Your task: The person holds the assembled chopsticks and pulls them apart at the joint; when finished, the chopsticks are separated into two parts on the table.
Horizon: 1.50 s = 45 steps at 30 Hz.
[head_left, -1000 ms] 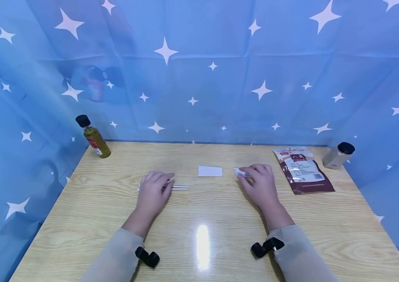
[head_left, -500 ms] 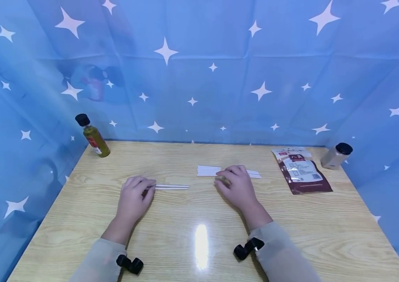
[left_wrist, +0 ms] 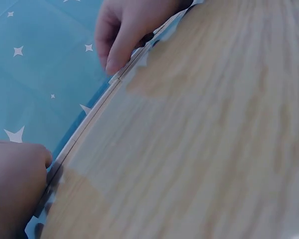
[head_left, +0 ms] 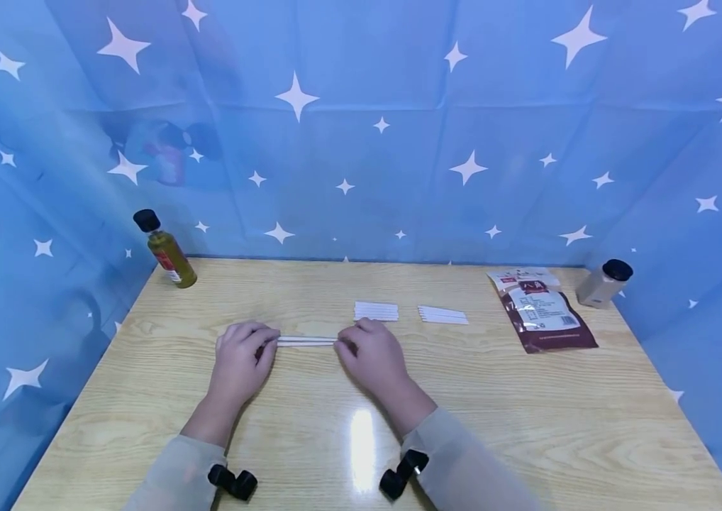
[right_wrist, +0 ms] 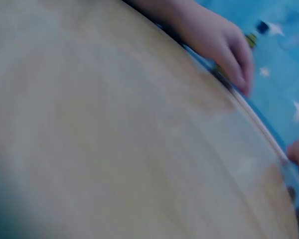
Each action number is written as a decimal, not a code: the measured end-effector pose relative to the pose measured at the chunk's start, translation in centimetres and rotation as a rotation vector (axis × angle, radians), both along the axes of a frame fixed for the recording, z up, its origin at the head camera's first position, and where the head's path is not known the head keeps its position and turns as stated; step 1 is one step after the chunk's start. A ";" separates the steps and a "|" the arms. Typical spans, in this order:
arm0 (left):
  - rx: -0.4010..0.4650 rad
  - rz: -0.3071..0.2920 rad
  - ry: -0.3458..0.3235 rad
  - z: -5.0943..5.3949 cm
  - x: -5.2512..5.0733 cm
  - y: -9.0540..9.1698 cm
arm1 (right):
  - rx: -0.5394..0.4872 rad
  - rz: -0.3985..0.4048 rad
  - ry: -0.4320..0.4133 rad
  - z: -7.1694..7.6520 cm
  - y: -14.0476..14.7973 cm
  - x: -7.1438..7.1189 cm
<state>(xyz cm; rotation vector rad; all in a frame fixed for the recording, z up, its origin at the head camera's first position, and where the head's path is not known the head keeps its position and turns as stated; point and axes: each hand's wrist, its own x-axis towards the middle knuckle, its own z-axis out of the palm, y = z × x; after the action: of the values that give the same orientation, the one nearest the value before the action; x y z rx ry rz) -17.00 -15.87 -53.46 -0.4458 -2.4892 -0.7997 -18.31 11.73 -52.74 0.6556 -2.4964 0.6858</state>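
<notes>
Several thin white sticks (head_left: pixel 306 341) lie crosswise on the table in the head view, close together. At their left end my left hand (head_left: pixel 240 360) has its fingers and thumb bent down around them. My right hand (head_left: pixel 375 356) pinches the right end between thumb and fingers. The held ends are hidden under both hands. In the left wrist view, the sticks (left_wrist: pixel 89 117) run as a narrow pale strip from my left hand (left_wrist: pixel 15 186) to my right hand (left_wrist: pixel 132 30). The right wrist view also has the strip of sticks (right_wrist: pixel 259 122) between the hands, somewhat blurred.
Behind my right hand lie two flat groups of white sticks, a middle group (head_left: pixel 376 311) and a right group (head_left: pixel 442 314). A brown-and-white packet (head_left: pixel 542 312) and a black-capped jar (head_left: pixel 605 284) stand farther right. An oil bottle (head_left: pixel 169 257) is at the back left.
My right hand has left the right group of sticks and come left to the long sticks' right end. My left hand has slid left along them, uncovering more of their length.
</notes>
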 end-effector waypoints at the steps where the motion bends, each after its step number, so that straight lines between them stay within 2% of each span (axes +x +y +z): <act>1: 0.000 0.005 -0.009 0.0 0.0 0.0 | -0.007 -0.013 0.002 0.0 -0.6 0.1; 6: -0.014 0.008 -0.054 -0.1 0.0 0.1 | -0.034 -0.080 -0.025 0.0 -2.3 0.5; 11: -0.022 -0.003 -0.071 -0.2 0.0 0.3 | -0.039 -0.086 -0.075 0.0 -2.2 0.7; 21: -0.025 -0.025 -0.022 -0.1 -0.2 0.6 | -0.075 -0.084 -0.146 0.2 -1.8 0.7; 29: -0.035 -0.015 -0.027 0.1 -0.1 0.2 | -0.080 -0.051 -0.199 0.4 -2.1 0.4; 39: -0.032 -0.021 -0.052 -0.2 -0.1 0.2 | -0.007 -0.059 -0.264 0.1 -2.2 0.7; 45: -0.030 -0.017 -0.030 -0.1 -0.1 0.3 | -0.056 -0.035 -0.250 0.2 -2.3 0.8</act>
<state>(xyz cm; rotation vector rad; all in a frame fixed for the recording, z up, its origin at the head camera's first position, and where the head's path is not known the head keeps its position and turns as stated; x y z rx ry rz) -17.09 -15.59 -53.52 -0.4691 -2.5307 -0.7824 -17.50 9.41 -52.57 0.5320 -2.6968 0.8687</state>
